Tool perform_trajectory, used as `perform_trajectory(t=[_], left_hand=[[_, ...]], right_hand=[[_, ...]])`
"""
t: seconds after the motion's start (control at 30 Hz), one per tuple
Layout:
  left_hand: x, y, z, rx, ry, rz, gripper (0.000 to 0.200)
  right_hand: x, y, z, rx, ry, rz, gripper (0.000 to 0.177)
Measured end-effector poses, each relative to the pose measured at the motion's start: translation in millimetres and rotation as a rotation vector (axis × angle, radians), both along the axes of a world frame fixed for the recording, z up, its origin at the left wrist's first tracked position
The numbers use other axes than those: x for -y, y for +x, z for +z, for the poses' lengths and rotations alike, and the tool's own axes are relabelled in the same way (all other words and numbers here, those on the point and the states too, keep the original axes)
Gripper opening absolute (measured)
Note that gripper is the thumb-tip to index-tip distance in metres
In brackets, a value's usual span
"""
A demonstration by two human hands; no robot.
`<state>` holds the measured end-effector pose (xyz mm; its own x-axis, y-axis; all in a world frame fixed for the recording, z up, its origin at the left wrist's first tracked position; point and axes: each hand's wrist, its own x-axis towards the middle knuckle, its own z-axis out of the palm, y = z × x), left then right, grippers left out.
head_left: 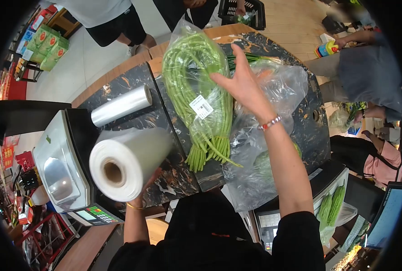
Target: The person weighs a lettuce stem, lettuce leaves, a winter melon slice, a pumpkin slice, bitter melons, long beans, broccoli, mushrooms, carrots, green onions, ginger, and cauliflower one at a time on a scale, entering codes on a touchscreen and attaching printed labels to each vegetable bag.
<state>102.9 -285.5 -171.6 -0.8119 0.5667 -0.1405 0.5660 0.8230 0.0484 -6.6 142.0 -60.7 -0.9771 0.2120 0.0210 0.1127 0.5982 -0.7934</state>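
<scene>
My left hand (pixel 144 189) is mostly hidden behind a large roll of clear plastic bags (pixel 153 151), gripping it from the near side. The roll's cardboard core faces up toward me. My right hand (pixel 244 83) is open, thumb and fingers spread, over the right edge of a clear bag of long green beans (pixel 180 77). The beans lie looped on the dark marbled counter (pixel 305 135), cut ends toward me. A white printed label (pixel 201 106) sticks to their bag. Right of it, more clear plastic bags (pixel 291 83) hold greens and something orange.
A thinner plastic roll (pixel 122 106) lies at the counter's left. Scales stand on both sides: one with a bare metal pan (pixel 58 176), the other bearing bagged bitter gourds (pixel 331 205). Several people stand around the counter, one with a black basket (pixel 257 22). A monitor (pixel 386 217) is at right.
</scene>
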Motion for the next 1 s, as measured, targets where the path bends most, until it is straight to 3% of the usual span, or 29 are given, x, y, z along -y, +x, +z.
perform_trajectory(t=[0.03,0.1,0.27,0.47,0.67,0.7,0.77,0.8,0.87,0.9,1.0], left_hand=[[12.4,1.8,-3.7,-0.135,-0.208,-0.082,0.061],[21.9,4.6,-7.2,-0.156,-0.249,-0.097,0.058],[4.5,-5.6,3.6,0.059,0.252,0.149,0.051],[-24.3,-27.2,24.3,0.212,0.741,0.393,0.043],[-51.4,11.9,51.1,0.286,1.121,0.659,0.037],[-57.7,25.8,54.3,0.294,1.218,0.725,0.036],[-67.4,50.6,53.9,0.383,1.425,0.783,0.049],[-74.8,68.8,50.4,0.348,1.432,0.673,0.06],[-86.2,92.5,49.5,0.599,1.238,0.485,0.08],[-101.4,84.5,62.5,0.591,1.116,0.364,0.087],[-148.6,45.2,95.8,0.409,1.156,0.294,0.094]], right_hand=[[-0.7,-7.1,-4.3,0.014,-0.015,-0.005,0.102],[-2.7,-18.7,-16.3,0.04,-0.069,-0.014,0.105],[-4.6,-32.4,-36.6,0.129,-0.202,-0.044,0.113],[-5.9,-39.6,-34.5,0.192,-0.195,-0.032,0.114],[-11.5,-50.2,-51.9,0.219,-0.43,-0.057,0.106],[-8.9,-48.5,-48.9,0.181,-0.444,-0.096,0.093],[-9.8,-44.2,-51.7,0.118,-0.485,-0.109,0.091],[-9.3,-40.1,-48.8,0.089,-0.509,-0.114,0.09],[-4.5,-17.7,-30.3,0.075,-0.631,-0.168,0.08],[-5.7,-4.3,-23.3,0.04,-0.7,-0.187,0.078],[-9.8,39.7,-16.0,-0.172,-0.994,-0.245,0.065]])
